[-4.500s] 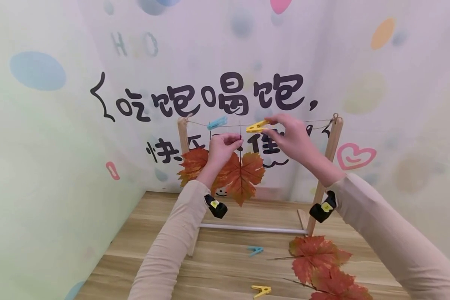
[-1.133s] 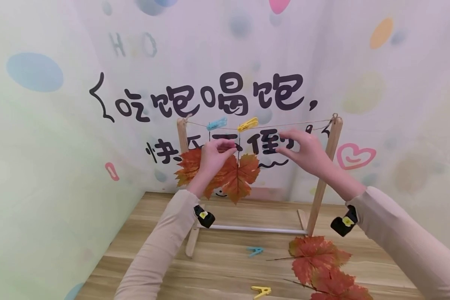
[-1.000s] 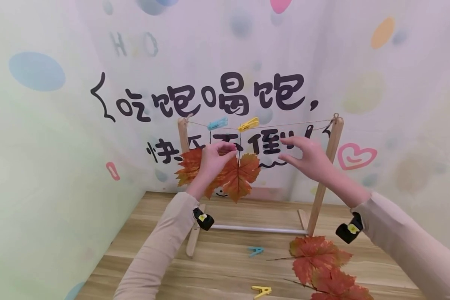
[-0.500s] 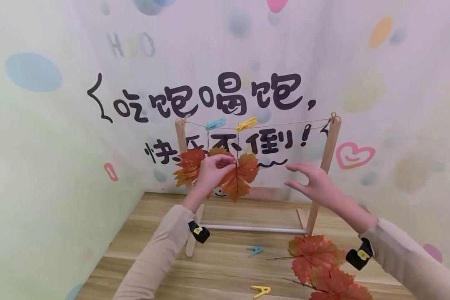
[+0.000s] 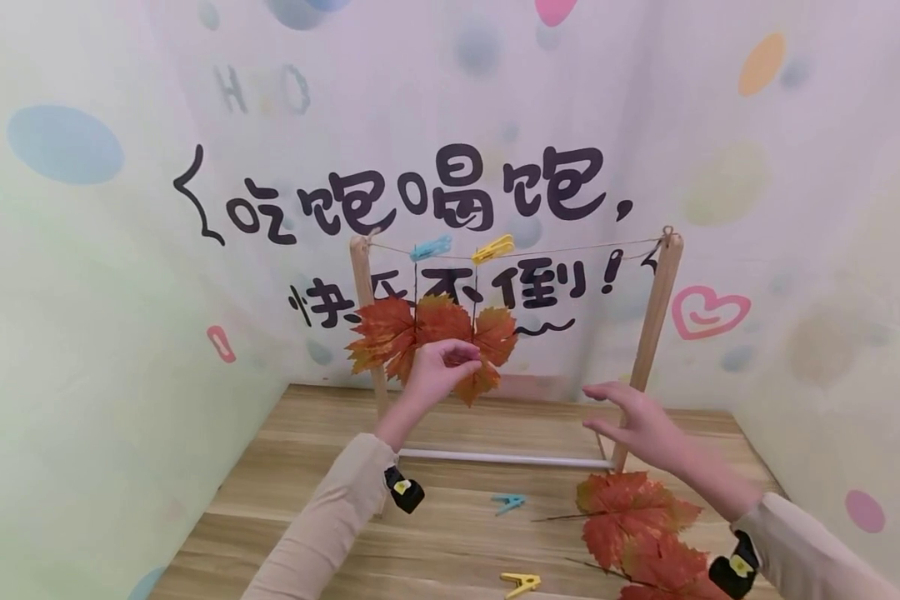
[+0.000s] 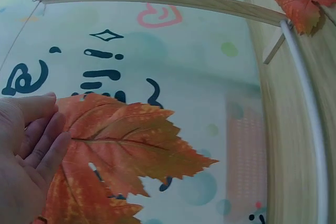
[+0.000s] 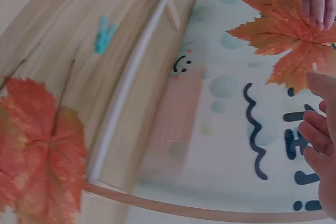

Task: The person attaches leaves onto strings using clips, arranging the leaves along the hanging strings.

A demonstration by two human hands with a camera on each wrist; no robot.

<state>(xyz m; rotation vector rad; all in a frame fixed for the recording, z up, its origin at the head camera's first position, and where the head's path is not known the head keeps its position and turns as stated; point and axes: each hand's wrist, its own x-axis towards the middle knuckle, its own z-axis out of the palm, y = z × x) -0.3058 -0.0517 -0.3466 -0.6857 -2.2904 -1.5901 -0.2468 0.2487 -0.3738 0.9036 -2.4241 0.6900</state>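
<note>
Two orange-red artificial leaves, a left one (image 5: 381,329) and a right one (image 5: 497,329), hang by their stems from a string (image 5: 562,250). A blue clothespin (image 5: 431,248) clips the left stem, and a yellow clothespin (image 5: 493,248) clips the right. My left hand (image 5: 437,377) is in front of the leaves with fingers loosely bent, holding nothing; the left wrist view shows the fingers (image 6: 50,142) beside a leaf (image 6: 121,140), contact unclear. My right hand (image 5: 641,425), thumb and fingers apart, is in front of the right post, above the leaves on the table.
Wooden posts (image 5: 658,317) carry the string, with a white bar (image 5: 495,457) joining them low down. On the wooden table (image 5: 270,500) lie a blue clothespin (image 5: 508,502), a yellow clothespin (image 5: 521,583) and overlapping red leaves (image 5: 622,512) at the right. A printed curtain stands behind.
The yellow clothespin, earlier in my right hand, now sits on the string at the right leaf's stem. My left hand released that stem and lowered. My right hand moved down and right.
</note>
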